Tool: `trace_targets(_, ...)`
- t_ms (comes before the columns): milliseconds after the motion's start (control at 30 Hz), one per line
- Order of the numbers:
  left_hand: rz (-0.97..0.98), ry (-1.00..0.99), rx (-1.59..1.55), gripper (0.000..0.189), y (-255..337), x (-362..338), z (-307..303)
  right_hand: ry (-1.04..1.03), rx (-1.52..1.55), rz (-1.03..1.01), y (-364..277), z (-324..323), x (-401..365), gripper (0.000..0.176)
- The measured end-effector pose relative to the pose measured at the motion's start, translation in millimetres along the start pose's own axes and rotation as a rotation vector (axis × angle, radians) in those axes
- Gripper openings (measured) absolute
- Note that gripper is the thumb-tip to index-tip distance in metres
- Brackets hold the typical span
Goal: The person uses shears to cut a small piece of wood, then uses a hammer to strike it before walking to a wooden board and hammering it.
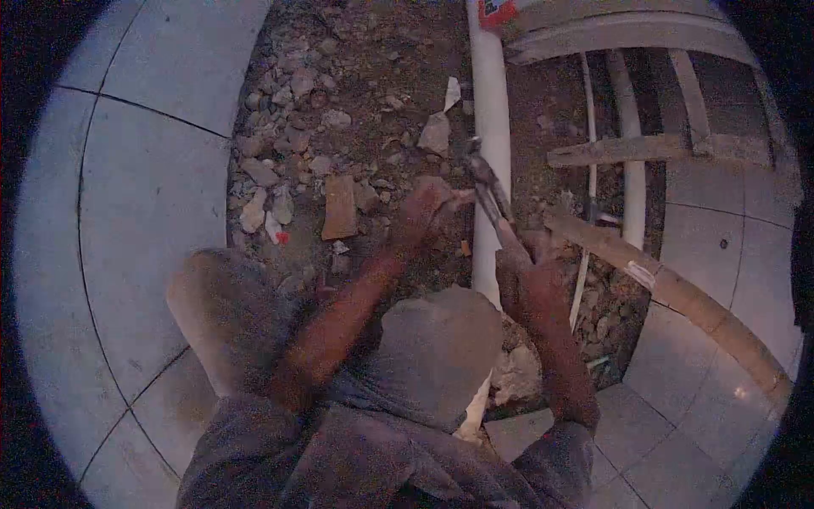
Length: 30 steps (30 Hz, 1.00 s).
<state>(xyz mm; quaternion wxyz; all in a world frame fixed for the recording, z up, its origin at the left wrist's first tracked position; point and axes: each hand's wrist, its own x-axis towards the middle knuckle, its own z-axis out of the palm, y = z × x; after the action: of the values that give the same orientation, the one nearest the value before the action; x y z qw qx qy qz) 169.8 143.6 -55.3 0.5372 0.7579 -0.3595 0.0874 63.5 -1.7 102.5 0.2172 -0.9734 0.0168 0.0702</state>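
Observation:
My right hand [532, 270] is closed around the handles of metal pincers [490, 188]. The pincers slant up and to the left, over the white pipe [490, 102], with their dark head pointing away from me. Just left of the tool is my left hand [426, 208], its fingers curled and one digit stretching toward the pincers. Whatever it pinches, if anything, is too small and blurred to make out. Whether the pincers' jaws are gripping something cannot be seen clearly.
Rubble and stones [292, 102] fill the trench, with a brown flat piece [340, 208] on them. Pale tiles [161, 59] border the left side. At right lie a wooden frame [661, 151], a curved wooden pole [678, 293] and a second white pipe [634, 199].

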Motion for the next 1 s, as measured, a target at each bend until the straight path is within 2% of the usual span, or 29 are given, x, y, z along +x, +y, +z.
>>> trace_targets(67, -0.256, -0.308, -0.05, 0.022, 16.2, 15.9, -22.1, 0.18, -0.003, -0.123, 4.7, 2.5, -1.5, 0.052)
trace_targets(100, -0.252, -0.305, -0.05, 0.022, 10.7, 11.5, -15.1, 0.183, -0.006, -0.125, 10.5, 7.4, -0.1, 0.052)
trace_targets(167, -0.287, -0.035, 0.036, 0.021, 0.8, 6.1, -3.5, -0.229, -0.223, 0.044, 17.4, 16.3, 5.4, 0.044)
trace_targets(300, -0.216, 0.009, -0.024, 0.021, -4.4, 7.1, -6.9, -0.151, -0.109, 0.089, 6.0, 8.8, 7.0, 0.044)
trace_targets(367, -0.19, 0.02, -0.042, 0.017, -8.9, 6.8, -5.1, 0.202, 0.163, -0.057, 5.5, 4.5, 7.2, 0.044)
trace_targets(400, -0.189, 0.022, -0.043, 0.017, -13.6, 5.2, -1.4, 0.202, 0.161, -0.058, 8.8, 8.2, 9.4, 0.044)
trace_targets(467, -0.032, 0.112, -0.079, 0.015, -18.6, 7.0, 4.2, -0.038, -0.15, -0.067, 19.7, 22.0, 14.2, 0.042)
trace_targets(500, -0.023, 0.116, -0.08, 0.015, -15.7, 7.2, 3.3, -0.031, -0.155, -0.069, 22.8, 24.5, 13.1, 0.042)
trace_targets(567, -0.165, 0.036, 0.047, 0.015, -9.9, 6.9, -1.8, -0.108, -0.163, -0.027, 23.1, 24.8, 18.0, 0.04)
trace_targets(600, -0.174, 0.041, 0.052, 0.015, -10.8, 7.5, -4.6, -0.116, -0.162, -0.035, 18.8, 22.7, 20.0, 0.04)
trace_targets(667, -0.689, -0.129, -0.424, 0.019, -7.7, 0.4, -4.9, 0.229, 0.145, -0.116, 6.2, 15.5, 11.8, 0.043)
trace_targets(700, -0.69, -0.133, -0.428, 0.019, -10.8, -1.8, -1.4, 0.229, 0.143, -0.111, 16.5, 27.2, 9.5, 0.043)
trace_targets(767, -0.207, -0.103, 0.076, 0.022, -17.7, -4.0, 4.7, 0.066, 0.299, 0.076, 43.3, 55.8, 6.4, 0.048)
trace_targets(800, -0.197, -0.097, 0.077, 0.022, -21.4, -6.0, 8.2, 0.075, 0.294, 0.071, 38.6, 50.2, 9.1, 0.048)
trace_targets(867, -0.201, -0.112, -0.06, 0.026, -30.7, -13.9, 15.0, -0.065, -0.14, 0.072, 24.0, 35.8, 14.8, 0.047)
trace_targets(900, -0.195, -0.098, -0.051, 0.026, -41.7, -17.3, 20.0, -0.059, -0.145, 0.057, 21.0, 30.1, 18.5, 0.047)
trace_targets(967, -0.313, -0.005, 0.373, 0.03, -52.2, -40.1, 29.1, 0.188, -0.105, -0.118, 12.9, 23.9, 10.4, 0.039)
trace_targets(1000, -0.325, -0.021, 0.368, 0.03, -36.2, -34.3, 19.0, 0.173, -0.098, -0.106, 7.0, 16.7, 6.5, 0.039)
